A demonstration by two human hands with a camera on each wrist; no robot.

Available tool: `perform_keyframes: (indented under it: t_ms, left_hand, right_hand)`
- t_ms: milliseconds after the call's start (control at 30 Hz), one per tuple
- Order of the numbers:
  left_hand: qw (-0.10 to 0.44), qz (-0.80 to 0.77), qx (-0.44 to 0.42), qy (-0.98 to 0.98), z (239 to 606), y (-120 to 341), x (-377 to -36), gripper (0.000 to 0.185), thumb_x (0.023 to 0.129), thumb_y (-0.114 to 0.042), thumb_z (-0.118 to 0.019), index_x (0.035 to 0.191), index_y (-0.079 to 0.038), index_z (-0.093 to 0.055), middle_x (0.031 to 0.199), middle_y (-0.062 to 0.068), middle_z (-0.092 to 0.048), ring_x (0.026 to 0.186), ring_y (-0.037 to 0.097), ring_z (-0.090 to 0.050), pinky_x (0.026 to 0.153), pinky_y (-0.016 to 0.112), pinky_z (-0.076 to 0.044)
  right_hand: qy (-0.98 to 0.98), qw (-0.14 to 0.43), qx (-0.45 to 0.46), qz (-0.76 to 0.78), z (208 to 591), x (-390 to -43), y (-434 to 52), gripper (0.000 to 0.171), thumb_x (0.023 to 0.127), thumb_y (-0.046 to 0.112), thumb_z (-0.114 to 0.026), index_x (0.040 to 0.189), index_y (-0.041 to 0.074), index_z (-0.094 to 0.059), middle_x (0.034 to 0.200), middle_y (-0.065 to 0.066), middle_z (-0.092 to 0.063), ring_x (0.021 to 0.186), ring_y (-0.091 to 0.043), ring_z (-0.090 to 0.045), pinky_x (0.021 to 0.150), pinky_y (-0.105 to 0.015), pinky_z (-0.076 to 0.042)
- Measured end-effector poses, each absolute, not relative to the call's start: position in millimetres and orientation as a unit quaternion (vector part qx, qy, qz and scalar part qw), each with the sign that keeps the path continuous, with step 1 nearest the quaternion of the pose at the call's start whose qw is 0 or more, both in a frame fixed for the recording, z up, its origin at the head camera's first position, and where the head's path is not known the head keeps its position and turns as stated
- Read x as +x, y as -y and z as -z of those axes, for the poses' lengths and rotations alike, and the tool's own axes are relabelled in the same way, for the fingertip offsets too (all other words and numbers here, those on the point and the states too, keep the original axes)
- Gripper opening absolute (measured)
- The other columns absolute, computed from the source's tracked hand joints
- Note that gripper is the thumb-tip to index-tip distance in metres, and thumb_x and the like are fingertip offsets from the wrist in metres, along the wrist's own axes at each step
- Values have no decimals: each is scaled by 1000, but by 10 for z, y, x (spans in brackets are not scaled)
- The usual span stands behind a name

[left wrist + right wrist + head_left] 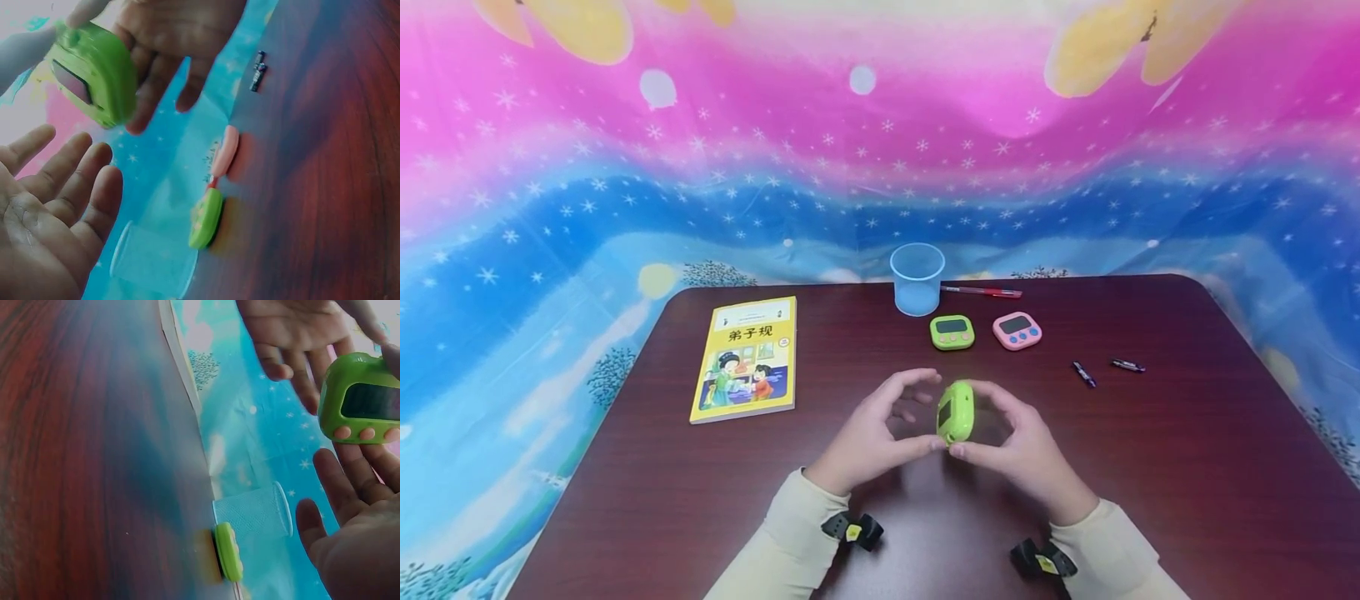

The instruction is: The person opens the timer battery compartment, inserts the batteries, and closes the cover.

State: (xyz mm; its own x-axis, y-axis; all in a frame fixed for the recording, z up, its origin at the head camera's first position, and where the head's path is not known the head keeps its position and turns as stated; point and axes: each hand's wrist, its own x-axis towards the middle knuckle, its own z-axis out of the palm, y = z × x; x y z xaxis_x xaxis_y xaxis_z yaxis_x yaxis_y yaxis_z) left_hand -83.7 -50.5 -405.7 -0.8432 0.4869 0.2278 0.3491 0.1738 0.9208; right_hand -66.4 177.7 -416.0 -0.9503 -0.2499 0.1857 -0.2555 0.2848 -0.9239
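A green digital timer (956, 412) with a dark screen and orange buttons is held up on edge over the table. My right hand (1026, 446) grips it, thumb at the lower edge and fingers at the top and back. My left hand (880, 433) is beside its screen side, fingers spread and loosely bent, with the thumb tip at the timer's lower corner. In the right wrist view the timer's screen (372, 402) faces the camera. The left wrist view shows the left fingers (94, 206) apart from the timer.
Behind the hands lie another green timer (952, 332) and a pink timer (1017, 331). A blue mesh cup (917, 283) stands at the back edge, with a red pen (992, 292) beside it. Two dark batteries (1084, 373) lie right; a yellow book (747, 358) lies left.
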Motion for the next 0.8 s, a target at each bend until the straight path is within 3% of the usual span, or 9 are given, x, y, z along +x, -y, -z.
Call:
perform_keyframes:
  t_ms: [200, 433, 633, 800]
  left_hand:
    - [45, -570, 293, -766, 4035, 460, -821, 76, 81, -23, -87, 146, -25, -47, 138, -8, -55, 118, 11, -57, 93, 30, -56]
    - [38, -570, 301, -764, 4067, 430, -823, 74, 79, -21, -88, 143, -18, -52, 135, -9, -54, 113, 11, -60, 93, 27, -56]
    - [35, -581, 300, -756, 4078, 439, -824, 70, 80, -19, -88, 141, -15, -55, 133, -8, -54, 112, 13, -62, 95, 27, -55]
    - [55, -613, 286, -734, 4089, 461, -822, 67, 80, -14, -86, 140, -13, -56, 130, -5, -56, 110, 21, -64, 95, 33, -56]
  right_hand:
    - [802, 1, 183, -568, 4205, -658, -1738, 64, 78, 26, -89, 135, 25, -59, 127, 11, -61, 118, -14, -60, 101, -43, -52]
    - [823, 21, 198, -531, 4214, -663, -1724, 65, 78, 35, -88, 136, 28, -60, 127, 14, -59, 114, -11, -61, 96, -47, -54]
    - [823, 25, 200, -531, 4221, -676, -1733, 68, 78, 33, -89, 139, 30, -58, 127, 15, -59, 112, -11, -62, 95, -46, -55]
    - [814, 14, 207, -543, 4215, -681, -1765, 77, 76, 27, -90, 144, 25, -54, 129, 13, -60, 111, -13, -62, 94, -44, -54]
